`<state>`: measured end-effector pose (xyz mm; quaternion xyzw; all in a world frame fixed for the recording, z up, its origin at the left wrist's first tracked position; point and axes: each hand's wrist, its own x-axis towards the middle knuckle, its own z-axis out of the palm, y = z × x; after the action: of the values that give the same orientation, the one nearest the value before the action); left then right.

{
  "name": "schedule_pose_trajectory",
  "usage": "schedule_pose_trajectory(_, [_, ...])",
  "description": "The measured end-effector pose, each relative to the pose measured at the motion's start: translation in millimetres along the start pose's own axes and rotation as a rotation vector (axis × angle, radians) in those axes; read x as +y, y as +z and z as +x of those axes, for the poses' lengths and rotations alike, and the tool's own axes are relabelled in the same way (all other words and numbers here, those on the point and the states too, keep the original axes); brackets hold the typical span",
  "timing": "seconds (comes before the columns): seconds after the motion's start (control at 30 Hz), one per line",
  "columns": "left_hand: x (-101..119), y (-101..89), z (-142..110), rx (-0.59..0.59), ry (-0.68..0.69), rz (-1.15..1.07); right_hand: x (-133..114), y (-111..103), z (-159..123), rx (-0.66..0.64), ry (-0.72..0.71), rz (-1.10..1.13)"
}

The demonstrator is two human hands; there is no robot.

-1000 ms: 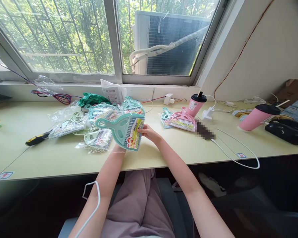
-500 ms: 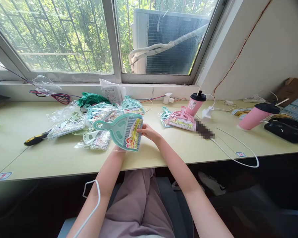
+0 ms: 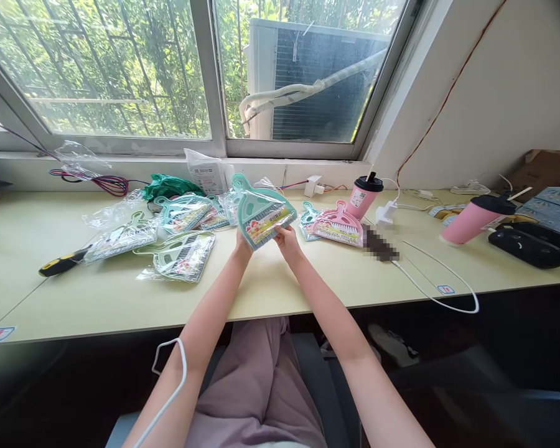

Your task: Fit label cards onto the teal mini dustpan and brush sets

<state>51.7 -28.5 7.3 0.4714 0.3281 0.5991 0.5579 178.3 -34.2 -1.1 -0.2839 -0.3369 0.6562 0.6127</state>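
Both hands hold a mint-green mini dustpan and brush set [image 3: 266,214] in clear wrap, raised over the desk with its handle tilted up and left. My left hand [image 3: 244,241] grips its lower left side, most of its fingers hidden behind the set. At the lower edge, my right hand [image 3: 286,239] pinches the set near its printed label. To the left lie several more wrapped sets, among them a pale green one [image 3: 180,256] and a mint one [image 3: 183,211]. A pink set [image 3: 338,225] rests on the right, overlapping a mint set [image 3: 309,219].
A yellow-black handle [image 3: 64,263] pokes out at left. Green plastic [image 3: 172,186] and a clear bag [image 3: 208,173] lie by the window. Two pink cups [image 3: 361,198] [image 3: 476,219], a black case [image 3: 532,242] and a white cable [image 3: 466,308] are at right.
The held dustpan set has moved right and away from me. It has turned so its handle points upward instead of left. The pale green set below it is now uncovered.
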Motion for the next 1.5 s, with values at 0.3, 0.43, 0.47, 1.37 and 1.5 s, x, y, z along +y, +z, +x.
schedule_pose_trajectory(0.3, [-12.2,21.5,-14.9,-0.068,-0.024,-0.093,-3.3,-15.1,19.2,0.269,-0.118,0.142])
schedule_pose_trajectory(0.43, [-14.3,19.1,-12.2,-0.071,-0.093,-0.112,-6.8,-19.6,21.2,0.231,-0.147,0.129])
schedule_pose_trajectory(0.47, [-12.4,16.8,-10.4,-0.041,-0.084,-0.129,-7.2,-20.2,20.8,0.213,-0.151,0.123])
schedule_pose_trajectory(1.37, [-9.4,-0.1,-5.7,0.121,0.075,0.090,-8.5,-16.5,18.8,0.227,-0.049,0.072])
schedule_pose_trajectory(1.5, [-9.5,-3.0,-4.5,0.126,0.076,0.122,-9.0,-20.5,23.8,0.225,0.001,0.022])
